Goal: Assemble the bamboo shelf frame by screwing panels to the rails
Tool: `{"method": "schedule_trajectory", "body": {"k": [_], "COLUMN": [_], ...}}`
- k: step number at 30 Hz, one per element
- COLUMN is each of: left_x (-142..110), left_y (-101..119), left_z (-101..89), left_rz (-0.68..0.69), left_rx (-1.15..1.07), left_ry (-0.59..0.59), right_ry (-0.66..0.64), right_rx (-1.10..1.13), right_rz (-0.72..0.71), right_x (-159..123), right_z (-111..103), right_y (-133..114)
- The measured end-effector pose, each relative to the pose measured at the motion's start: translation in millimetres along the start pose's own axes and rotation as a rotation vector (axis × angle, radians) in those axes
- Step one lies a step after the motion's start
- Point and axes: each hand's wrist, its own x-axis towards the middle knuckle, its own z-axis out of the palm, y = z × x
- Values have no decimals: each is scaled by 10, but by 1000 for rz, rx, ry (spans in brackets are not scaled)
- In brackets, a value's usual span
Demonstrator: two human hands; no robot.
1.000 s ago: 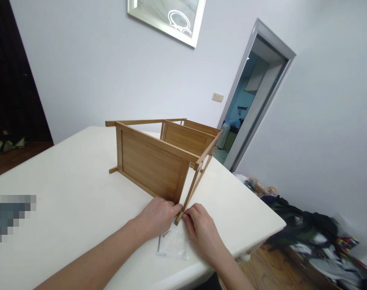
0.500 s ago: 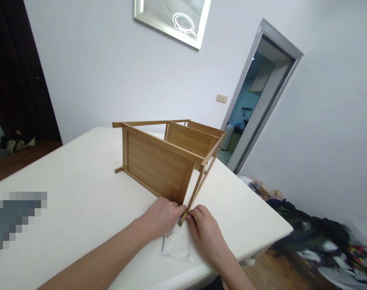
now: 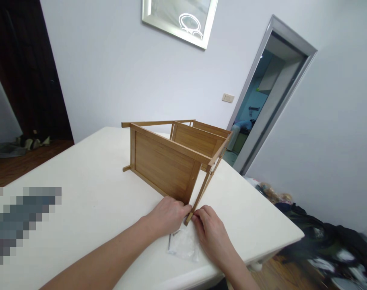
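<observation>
A wooden shelf rack (image 3: 162,161) lies on its side on the white table, with its panels upright and a leg slanting toward me. My left hand (image 3: 173,215) is closed at the near bottom corner, its fingers gripping the frame beside the near leg end. On the other side of that leg, my right hand (image 3: 212,229) is closed in a pinch, fingertips against the wood; anything small between them is hidden. Just below both hands lies a clear plastic bag (image 3: 185,245), with a thin metal rod and small hardware at its left edge.
The white table (image 3: 95,225) ends at a rounded corner on the right. Bags and clutter (image 3: 316,229) are heaped on the floor beyond it. A pixelated dark patch (image 3: 23,217) covers the left side. Behind are a wall and a doorway (image 3: 262,92).
The whole view has shifted slightly, so everything appears farther right. Both hands remain at the same corner of the shelf rack, with hardly any visible finger movement.
</observation>
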Motion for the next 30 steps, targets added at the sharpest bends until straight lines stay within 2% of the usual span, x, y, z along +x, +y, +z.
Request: {"method": "schedule_trajectory", "body": {"k": [12,23,30], "left_x": [-11,3,15], "left_y": [-12,-56,-74], "left_z": [-19,52,50], "left_rz": [-2,0,-10], "left_rx": [-6,4,15], "left_ry": [-26,3,12], "right_ry": [21,20,46], "right_rx": [7,-66,24], "right_rz": [16,24,35], "right_x": [-5,15,36], "right_z": [4,49,19], "right_y": [-3,26,33]}}
